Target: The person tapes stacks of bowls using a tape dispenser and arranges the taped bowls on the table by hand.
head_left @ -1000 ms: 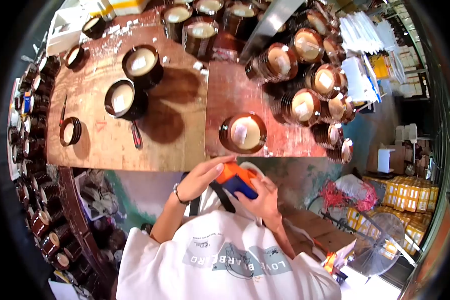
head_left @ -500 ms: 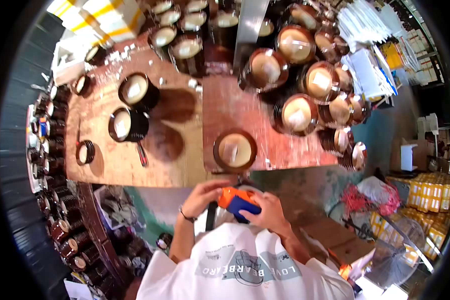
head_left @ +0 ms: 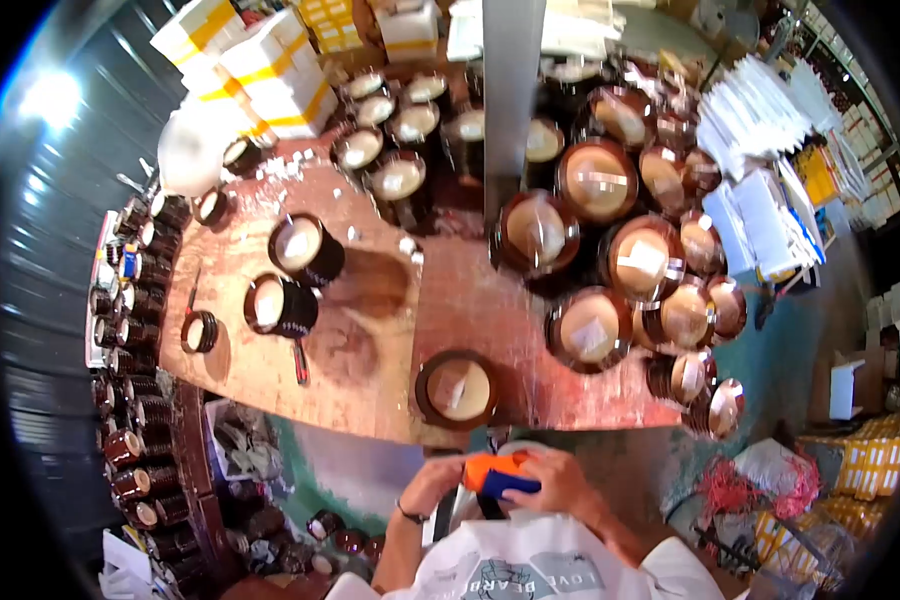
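Observation:
A small orange-and-blue object (head_left: 500,477) is between my hands, just in front of the table edge; its kind is not clear. My right hand (head_left: 562,480) is closed around its right end, thumb across the blue part. At its left end, the closed fingers of my left hand (head_left: 432,487) press against the orange part. On the table beyond my hands stands a dark brown glazed pot (head_left: 455,388) with a pale round top and a small white label on it. Two similar pots, a rear one (head_left: 307,249) and a front one (head_left: 281,305), lean to the left.
A red-and-black handled tool (head_left: 301,362) lies by the front pot. Many lidded pots (head_left: 590,328) crowd the table's right side around a metal post (head_left: 512,100). White foam boxes (head_left: 275,75) are stacked at back left. Stacked pots (head_left: 135,400) line the left wall.
The view has tilted up, so the table and my hands appear lower. Both hands stay on the orange-and-blue object, which has turned slightly to lie more level.

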Motion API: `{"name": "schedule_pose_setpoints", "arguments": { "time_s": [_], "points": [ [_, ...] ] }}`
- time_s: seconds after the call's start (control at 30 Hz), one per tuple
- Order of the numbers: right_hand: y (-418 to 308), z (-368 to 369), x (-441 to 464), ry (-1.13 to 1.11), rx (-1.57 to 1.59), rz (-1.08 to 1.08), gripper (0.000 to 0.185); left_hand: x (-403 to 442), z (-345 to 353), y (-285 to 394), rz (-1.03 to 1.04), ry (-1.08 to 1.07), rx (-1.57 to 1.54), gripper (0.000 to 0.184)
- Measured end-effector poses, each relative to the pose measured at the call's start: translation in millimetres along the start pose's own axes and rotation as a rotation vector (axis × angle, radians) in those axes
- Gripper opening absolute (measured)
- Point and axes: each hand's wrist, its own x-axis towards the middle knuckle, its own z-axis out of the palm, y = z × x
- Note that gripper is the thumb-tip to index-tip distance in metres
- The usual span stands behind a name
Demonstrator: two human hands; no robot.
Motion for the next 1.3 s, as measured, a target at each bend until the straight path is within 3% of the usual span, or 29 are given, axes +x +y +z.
{"name": "schedule_pose_setpoints", "arguments": {
  "time_s": [0.13,0.27,0.4,0.47,0.53,0.67,0.8,0.87,0.93,1.0,1.17,1.27,1.3],
  "points": [
    [0,-10,4,-0.020,0.042,-0.067,0.043,1,-9,-16,-0.025,-0.033,-0.032,0.053],
    [7,-10,7,-0.143,-0.005,0.038,0.045,9,-30,-18,-0.135,-0.009,0.003,0.044],
    [8,-10,25,-0.194,0.019,-0.013,0.046,5,-36,-8,-0.141,0.009,-0.097,0.036],
    [1,-12,33,-0.212,0.031,-0.124,0.047,-2,-30,0,-0.079,0.052,0.137,0.033],
    [-11,-16,42,-0.212,-0.001,-0.247,0.044,-4,-31,7,-0.063,0.127,0.666,0.031],
    [-18,-10,53,-0.171,-0.034,-0.270,0.052,-13,-21,28,-0.003,0.182,0.727,0.029],
    [-28,-15,62,-0.263,-0.009,-0.219,0.057,-7,-34,21,0.280,0.077,0.690,0.028],
    [-35,-16,62,-0.341,0.023,-0.078,0.058,-10,-29,31,0.190,0.117,0.722,0.026],
    [-19,-4,57,-0.332,-0.028,-0.122,0.059,5,-42,24,0.267,0.100,0.621,0.024],
    [-5,9,52,-0.273,-0.004,-0.114,0.051,3,-34,50,0.167,0.143,0.642,0.023],
    [-44,-1,72,-0.258,0.228,0.075,0.040,0,-38,96,0.341,0.173,0.977,0.025],
    [-44,-11,73,-0.276,0.014,-0.002,0.041,19,-75,92,0.336,0.049,0.816,0.023],
    [-54,-17,71,-0.243,0.161,0.027,0.040,0,-61,117,0.214,0.109,0.824,0.023]
  ]
}}
